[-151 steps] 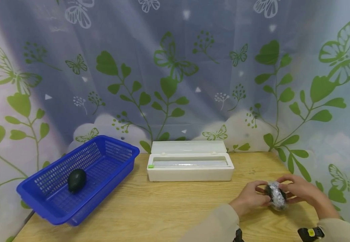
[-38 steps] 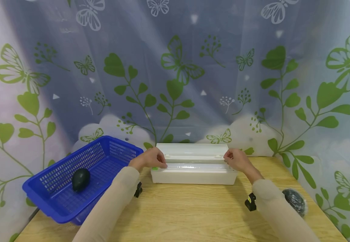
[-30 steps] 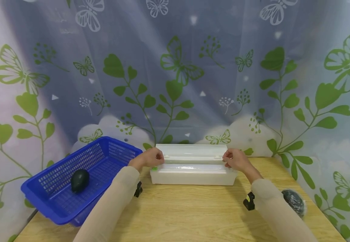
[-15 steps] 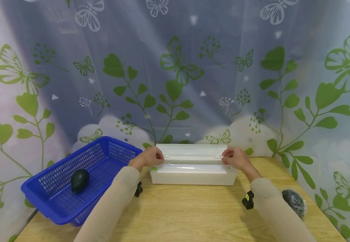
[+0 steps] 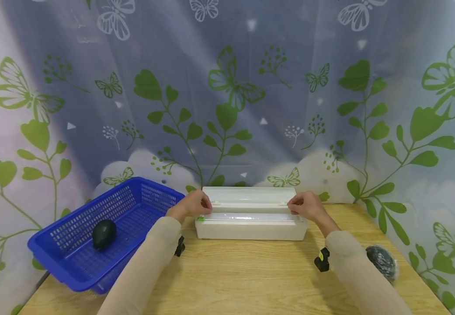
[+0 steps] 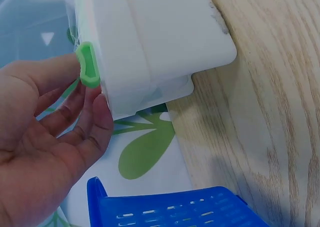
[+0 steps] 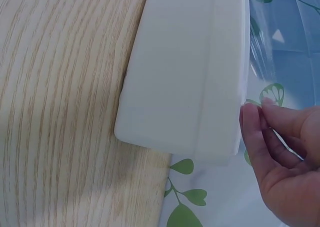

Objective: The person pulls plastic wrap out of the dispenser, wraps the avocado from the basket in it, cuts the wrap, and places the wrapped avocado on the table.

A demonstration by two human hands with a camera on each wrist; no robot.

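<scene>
In the head view, a white plastic wrap dispenser (image 5: 251,232) stands at the middle of the table with its lid (image 5: 251,193) raised. Clear plastic wrap (image 5: 251,216) shows along its top. My left hand (image 5: 191,205) pinches the wrap at the left end, the thumb right by the green slider (image 6: 89,67). At the right end, my right hand (image 5: 309,205) pinches the film between thumb and fingertips. Shiny folds of wrap (image 7: 259,49) run up to those fingertips in the right wrist view. Part of the wrap's edge is hidden behind the dispenser.
A blue basket (image 5: 64,273) with one dark green avocado (image 5: 104,235) inside stands at the left. Beyond the right forearm, a film-wrapped avocado (image 5: 382,262) lies on the wooden table (image 5: 243,280). A patterned curtain (image 5: 274,96) hangs behind the dispenser.
Five seconds ago both hands held the wrapped avocado at the right; it now lies there, and the hands are at the dispenser. Over the last second they have barely shifted.
</scene>
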